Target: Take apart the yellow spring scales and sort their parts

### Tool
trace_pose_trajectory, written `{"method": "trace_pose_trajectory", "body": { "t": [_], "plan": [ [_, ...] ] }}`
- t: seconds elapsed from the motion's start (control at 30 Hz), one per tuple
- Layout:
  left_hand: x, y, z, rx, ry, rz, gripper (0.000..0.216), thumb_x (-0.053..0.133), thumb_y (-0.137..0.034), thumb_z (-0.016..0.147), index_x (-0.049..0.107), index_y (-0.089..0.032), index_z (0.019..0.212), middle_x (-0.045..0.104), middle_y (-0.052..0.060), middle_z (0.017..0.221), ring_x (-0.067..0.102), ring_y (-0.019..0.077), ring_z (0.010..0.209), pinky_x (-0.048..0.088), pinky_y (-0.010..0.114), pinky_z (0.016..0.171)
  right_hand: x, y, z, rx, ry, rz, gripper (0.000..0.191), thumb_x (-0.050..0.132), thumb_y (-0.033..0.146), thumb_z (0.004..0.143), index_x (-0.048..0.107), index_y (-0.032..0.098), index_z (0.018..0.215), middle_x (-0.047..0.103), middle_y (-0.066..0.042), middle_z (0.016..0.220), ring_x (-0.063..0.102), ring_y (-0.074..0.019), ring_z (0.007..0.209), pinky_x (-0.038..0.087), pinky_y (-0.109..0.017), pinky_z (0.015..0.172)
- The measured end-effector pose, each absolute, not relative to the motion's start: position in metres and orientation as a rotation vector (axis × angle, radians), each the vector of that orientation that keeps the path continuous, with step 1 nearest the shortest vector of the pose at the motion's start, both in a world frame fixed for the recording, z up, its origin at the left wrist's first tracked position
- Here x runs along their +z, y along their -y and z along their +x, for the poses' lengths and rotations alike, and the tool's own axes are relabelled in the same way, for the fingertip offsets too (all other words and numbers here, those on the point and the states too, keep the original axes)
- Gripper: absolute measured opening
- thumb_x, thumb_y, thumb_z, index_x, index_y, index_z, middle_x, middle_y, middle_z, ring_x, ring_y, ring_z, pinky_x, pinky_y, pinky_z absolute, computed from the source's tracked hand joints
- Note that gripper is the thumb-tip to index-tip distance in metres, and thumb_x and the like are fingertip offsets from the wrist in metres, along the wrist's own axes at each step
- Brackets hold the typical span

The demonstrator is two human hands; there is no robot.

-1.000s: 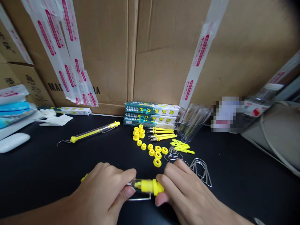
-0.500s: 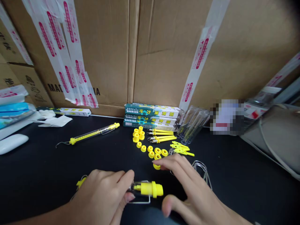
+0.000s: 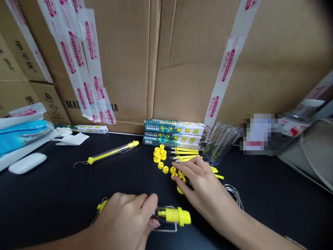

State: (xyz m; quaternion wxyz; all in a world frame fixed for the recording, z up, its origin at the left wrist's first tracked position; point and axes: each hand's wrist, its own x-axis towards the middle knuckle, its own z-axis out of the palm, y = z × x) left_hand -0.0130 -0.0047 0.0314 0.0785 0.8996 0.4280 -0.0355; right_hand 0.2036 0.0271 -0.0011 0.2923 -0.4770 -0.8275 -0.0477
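Note:
My left hand (image 3: 127, 215) is closed around the clear tube of a spring scale (image 3: 173, 215), held level near the front of the table. Its yellow end cap points right, and a bent wire loop lies along the tube; the middle is hidden by my fingers. Over the group of small yellow rings and plugs (image 3: 165, 169) reaches my right hand (image 3: 201, 184). Its thumb and index finger are apart, close to a yellow ring (image 3: 174, 175); whether they touch it I cannot tell. Beyond the fingers lie thin yellow scale rods (image 3: 186, 152) with metal ends.
Another spring scale (image 3: 111, 153) with a hook lies at the left. Green-and-white boxes (image 3: 174, 128) are stacked at the back beside clear tubes (image 3: 221, 142). Wire loops (image 3: 232, 192) lie right of my right wrist. Taped cardboard (image 3: 125, 69) walls off the back.
My right hand has moved from beside the held spring scale forward to the yellow rings. My left hand still grips the scale. The whole view has shifted slightly.

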Motion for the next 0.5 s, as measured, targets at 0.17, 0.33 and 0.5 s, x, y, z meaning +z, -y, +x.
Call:
{"method": "trace_pose_trajectory", "body": {
  "t": [0.17, 0.33, 0.5],
  "plan": [
    [0.025, 0.008, -0.016, 0.066, -1.292, 2.744, 0.017, 0.049, -0.01, 0.083, 0.058, -0.022, 0.091, 0.075, 0.003, 0.082, 0.073, 0.0227, 0.069, 0.052, 0.027, 0.059, -0.005, -0.037, 0.198, -0.078, 2.231, -1.199, 0.016, 0.062, 0.006, 0.09, 0.071, 0.017, 0.099, 0.074, -0.011, 0.098, 0.065, -0.0302, 0.096, 0.058, -0.05, 0.083],
    [0.023, 0.01, -0.017, 0.066, -1.265, 2.76, 0.015, 0.05, -0.01, 0.083, 0.058, -0.021, 0.09, 0.076, 0.004, 0.083, 0.073, 0.0239, 0.069, 0.053, 0.029, 0.057, -0.007, -0.043, 0.194, 0.009, 2.218, -1.138, 0.03, 0.053, -0.003, 0.089, 0.068, 0.016, 0.107, 0.073, -0.011, 0.105, 0.072, -0.0241, 0.096, 0.063, -0.041, 0.083],
    [0.025, 0.004, -0.014, -0.06, -1.262, 2.736, 0.016, 0.051, -0.009, 0.083, 0.059, -0.021, 0.09, 0.076, 0.004, 0.085, 0.074, 0.0278, 0.069, 0.055, 0.034, 0.056, -0.004, -0.046, 0.189, 0.097, 2.229, -1.123, 0.033, 0.051, -0.006, 0.088, 0.069, 0.017, 0.104, 0.072, -0.009, 0.106, 0.073, -0.0217, 0.094, 0.064, -0.036, 0.081]
  ]
}}
